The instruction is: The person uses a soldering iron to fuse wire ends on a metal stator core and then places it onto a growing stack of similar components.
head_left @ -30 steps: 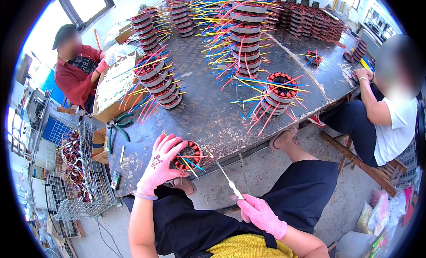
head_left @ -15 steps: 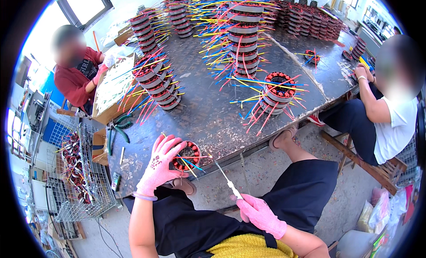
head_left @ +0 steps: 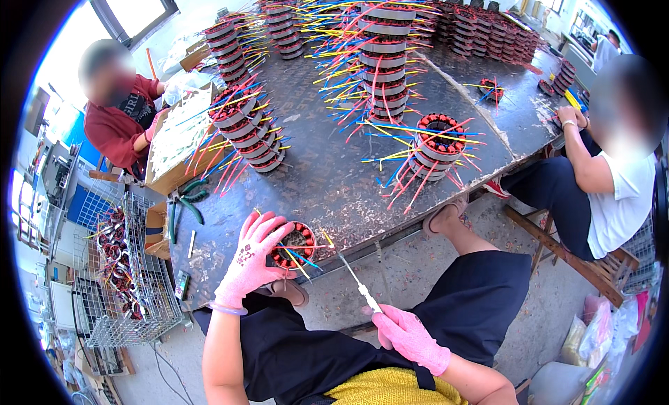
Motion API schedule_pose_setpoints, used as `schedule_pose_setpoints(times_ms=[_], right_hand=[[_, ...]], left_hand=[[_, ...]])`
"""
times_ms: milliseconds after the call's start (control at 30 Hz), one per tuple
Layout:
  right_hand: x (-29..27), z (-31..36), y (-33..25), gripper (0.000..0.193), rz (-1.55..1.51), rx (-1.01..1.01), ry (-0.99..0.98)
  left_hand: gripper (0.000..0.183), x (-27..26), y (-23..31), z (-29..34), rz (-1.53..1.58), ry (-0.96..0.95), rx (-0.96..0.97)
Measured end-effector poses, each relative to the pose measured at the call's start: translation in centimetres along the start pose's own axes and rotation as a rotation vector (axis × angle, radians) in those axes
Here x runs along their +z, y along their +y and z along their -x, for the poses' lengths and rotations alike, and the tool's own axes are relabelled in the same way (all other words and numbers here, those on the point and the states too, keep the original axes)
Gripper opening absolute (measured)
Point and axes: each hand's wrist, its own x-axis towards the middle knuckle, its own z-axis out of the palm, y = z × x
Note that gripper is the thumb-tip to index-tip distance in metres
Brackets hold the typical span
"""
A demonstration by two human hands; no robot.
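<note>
This is a motor-winding workshop: tall stacks of wound stators (head_left: 385,69), bristling with coloured leads (head_left: 336,34), stand on a scuffed worktable (head_left: 306,196) with pliers (head_left: 193,210); a wire-mesh basket (head_left: 155,297) holds more windings (head_left: 120,255); a co-worker in red (head_left: 111,135) and another in white (head_left: 606,196) sit nearby; scraps dot the floor (head_left: 481,227).

co-worker's dark shirt (head_left: 137,111): pale lettering | pink left glove (head_left: 248,256): dark print, illegible
</note>
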Motion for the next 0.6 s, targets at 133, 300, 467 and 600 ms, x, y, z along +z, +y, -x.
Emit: schedule_pose_setpoints(times_ms=[133,300,467,600], right_hand=[[-0.2,0.1,0.3,0.038,-0.029,-0.005,0.012],[-1.1,0.3,0.3,0.037,-0.094,-0.016,0.001],[-1.6,1.0,0.4,0.036,-0.099,-0.134,0.002],[-3.8,0.9,2.4,0.035,-0.196,-0.211,-0.007]], left_hand=[[0.091,0.2,0.0,-0.2,0.018,-0.017,-0.012],[0.084,0.2,0.2,-1.1,0.116,-0.004,0.036],[0.082,-0.3,0.1,-1.0,0.192,0.017,0.032],[0.086,-5.2,0.4,0.0,0.221,0.196,-0.04]])
